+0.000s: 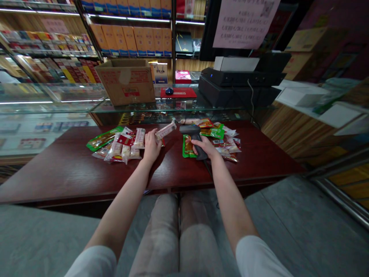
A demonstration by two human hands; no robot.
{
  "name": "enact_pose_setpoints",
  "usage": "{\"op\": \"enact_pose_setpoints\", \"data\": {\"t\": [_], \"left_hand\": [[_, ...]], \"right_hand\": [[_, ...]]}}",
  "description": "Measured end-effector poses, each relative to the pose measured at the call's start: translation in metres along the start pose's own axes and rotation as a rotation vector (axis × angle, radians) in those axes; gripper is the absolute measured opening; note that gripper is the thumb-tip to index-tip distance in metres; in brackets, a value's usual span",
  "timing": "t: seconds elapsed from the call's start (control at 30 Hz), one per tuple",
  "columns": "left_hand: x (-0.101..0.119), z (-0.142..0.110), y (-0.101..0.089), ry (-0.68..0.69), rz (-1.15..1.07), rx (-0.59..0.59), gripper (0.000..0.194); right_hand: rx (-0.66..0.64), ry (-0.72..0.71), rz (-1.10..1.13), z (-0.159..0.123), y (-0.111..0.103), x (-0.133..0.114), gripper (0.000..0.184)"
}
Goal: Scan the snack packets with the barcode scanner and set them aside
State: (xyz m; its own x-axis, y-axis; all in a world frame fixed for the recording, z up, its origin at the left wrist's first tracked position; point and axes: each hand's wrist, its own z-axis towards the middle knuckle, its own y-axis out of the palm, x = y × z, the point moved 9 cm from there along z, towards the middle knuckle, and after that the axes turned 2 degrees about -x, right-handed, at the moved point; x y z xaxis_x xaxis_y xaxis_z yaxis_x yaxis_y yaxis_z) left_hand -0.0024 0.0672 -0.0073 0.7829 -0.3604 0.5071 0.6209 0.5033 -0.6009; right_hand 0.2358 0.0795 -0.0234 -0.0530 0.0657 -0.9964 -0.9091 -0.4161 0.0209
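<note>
Shelves [129,34] of boxed goods fill the background behind a glass counter [184,107], which carries a cardboard box [125,82], a black machine [239,82], and a mouse [169,90] on a red mat [180,93]. A paper notice [245,23] hangs above the machine. Nearer, a dark red desk [57,181] stretches across the view, with the seated person's knees [164,231] just below its edge. The left hand [152,148] is closed around the lower end of a pale sausage packet [165,130], which sticks out past the fingers and tilts up to the right. That hand sits just beside a loose pile of snack packets [121,148] on the desk. The right hand [203,148] is wrapped firmly around the grip of a dark barcode scanner [194,140], its head angled up and toward the sausage packet, near but not touching it. A cord [209,170] runs from the scanner's base toward the near edge of the desk. Below the scanner lies a green packet [187,148], and a second pile of packets [226,144] spreads to the right of the hand.
</note>
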Motion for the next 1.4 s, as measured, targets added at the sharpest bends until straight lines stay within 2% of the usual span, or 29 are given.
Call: {"op": "enact_pose_setpoints", "data": {"t": [0.2, 0.4, 0.53, 0.63, 0.7, 0.83, 0.93, 1.03, 1.13, 1.2, 1.3, 1.4], "left_hand": [[0.007, -0.001, -0.003, 0.049, 0.014, 0.003, 0.042], [0.006, -0.002, -0.002, 0.053, 0.050, -0.010, 0.043], [0.021, -0.005, -0.009, 0.082, 0.142, -0.021, 0.044], [0.032, -0.004, -0.028, 0.027, 0.298, -0.004, 0.043], [0.031, -0.002, -0.049, -0.074, 0.407, 0.041, 0.041], [0.007, -0.004, -0.084, -0.261, 0.570, 0.081, 0.043], [-0.006, -0.008, -0.091, -0.249, 0.656, 0.046, 0.040], [-0.001, -0.008, -0.087, -0.108, 0.686, -0.015, 0.034], [0.008, -0.005, -0.072, 0.027, 0.698, -0.170, 0.032], [0.007, -0.001, -0.067, 0.022, 0.713, -0.240, 0.031], [0.010, 0.011, -0.058, 0.002, 0.729, -0.252, 0.034], [0.028, 0.033, -0.028, 0.079, 0.743, -0.259, 0.032]], "right_hand": [[0.016, -0.042, 0.015, 0.003, -0.001, -0.001, 0.044], [0.010, -0.043, 0.009, 0.004, 0.001, 0.000, 0.040], [0.021, -0.025, 0.037, 0.001, 0.000, -0.003, 0.040], [0.024, -0.023, 0.069, -0.002, -0.001, -0.006, 0.038], [0.020, -0.017, 0.075, -0.002, -0.001, -0.006, 0.037], [0.026, -0.021, 0.081, -0.001, -0.001, -0.006, 0.038], [0.047, -0.041, 0.117, -0.001, -0.004, -0.008, 0.037], [0.098, -0.100, 0.193, -0.004, -0.014, -0.016, 0.036], [0.157, -0.140, 0.254, -0.011, -0.029, -0.026, 0.039], [0.176, -0.117, 0.239, -0.017, -0.039, -0.031, 0.041], [0.192, -0.052, 0.138, -0.024, -0.056, -0.041, 0.038], [0.200, -0.028, 0.048, -0.024, -0.075, -0.053, 0.034]]}}
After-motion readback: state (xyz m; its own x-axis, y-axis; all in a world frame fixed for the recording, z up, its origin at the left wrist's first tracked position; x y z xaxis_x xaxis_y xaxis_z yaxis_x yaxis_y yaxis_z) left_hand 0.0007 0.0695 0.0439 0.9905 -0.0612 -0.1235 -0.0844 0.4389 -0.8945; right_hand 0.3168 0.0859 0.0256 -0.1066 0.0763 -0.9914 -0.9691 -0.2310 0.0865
